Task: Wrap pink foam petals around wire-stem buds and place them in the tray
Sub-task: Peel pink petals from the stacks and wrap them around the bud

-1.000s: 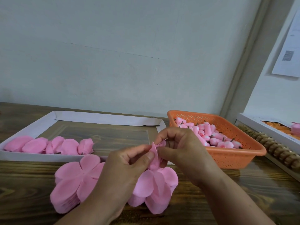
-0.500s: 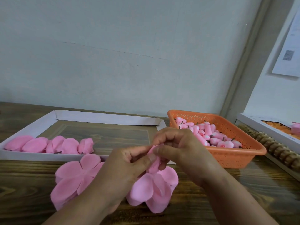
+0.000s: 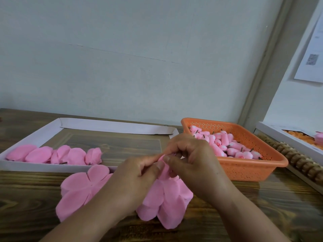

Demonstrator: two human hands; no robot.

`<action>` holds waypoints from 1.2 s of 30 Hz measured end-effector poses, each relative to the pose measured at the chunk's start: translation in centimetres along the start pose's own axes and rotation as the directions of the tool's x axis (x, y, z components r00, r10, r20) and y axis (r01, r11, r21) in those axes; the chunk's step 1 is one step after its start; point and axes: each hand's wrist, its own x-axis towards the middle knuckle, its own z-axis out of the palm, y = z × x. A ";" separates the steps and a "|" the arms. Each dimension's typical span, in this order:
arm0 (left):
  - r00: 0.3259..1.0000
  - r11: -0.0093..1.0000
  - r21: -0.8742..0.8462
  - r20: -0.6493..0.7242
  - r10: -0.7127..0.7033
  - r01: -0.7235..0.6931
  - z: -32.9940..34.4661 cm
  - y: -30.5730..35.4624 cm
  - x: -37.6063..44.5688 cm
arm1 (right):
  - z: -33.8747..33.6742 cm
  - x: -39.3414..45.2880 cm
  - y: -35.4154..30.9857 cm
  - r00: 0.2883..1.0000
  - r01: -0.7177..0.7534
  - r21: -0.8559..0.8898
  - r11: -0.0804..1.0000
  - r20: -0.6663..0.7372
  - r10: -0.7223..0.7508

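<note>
- Wooden table (image 3: 262, 203) under us; white tray (image 3: 35, 167) at left holds wrapped buds (image 3: 57, 155).
- Our left hand (image 3: 138, 179) and right hand (image 3: 194, 163) pinch one petal (image 3: 166, 170) above the petal pile (image 3: 83, 189).
- Orange basket (image 3: 244, 170) of buds sits right.

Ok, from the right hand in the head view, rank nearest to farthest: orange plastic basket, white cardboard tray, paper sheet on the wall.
1. Orange plastic basket, just right of the right hand.
2. White cardboard tray, to its left.
3. Paper sheet, high on the right wall.
</note>
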 end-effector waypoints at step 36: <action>0.926 0.574 -0.732 0.230 -0.299 0.367 0.9 0.1 -0.1 | 0.0 -0.1 -0.2 0.986 -0.159 0.148 0.976 0.073 0.149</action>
